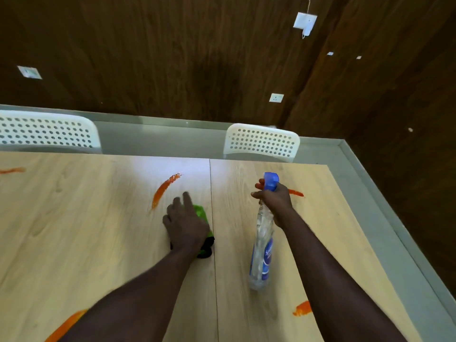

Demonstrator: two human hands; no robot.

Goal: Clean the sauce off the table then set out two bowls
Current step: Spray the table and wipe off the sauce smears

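Note:
Several orange sauce smears mark the light wooden table [98,218]: one long streak [164,190] just beyond my left hand, one [296,193] behind my right hand, one [303,309] near right, one [65,327] near left, one [12,170] far left. My left hand [185,223] lies flat with fingers spread on a green cloth [201,213] on the table. My right hand [276,197] grips the neck of a clear spray bottle [261,245] with a blue trigger head, held above the table. No bowls are in view.
Two white perforated chairs [261,143] [47,132] stand at the table's far edge. A seam runs down the table's middle. A grey floor strip and dark wood-panelled walls surround the table at the back and right.

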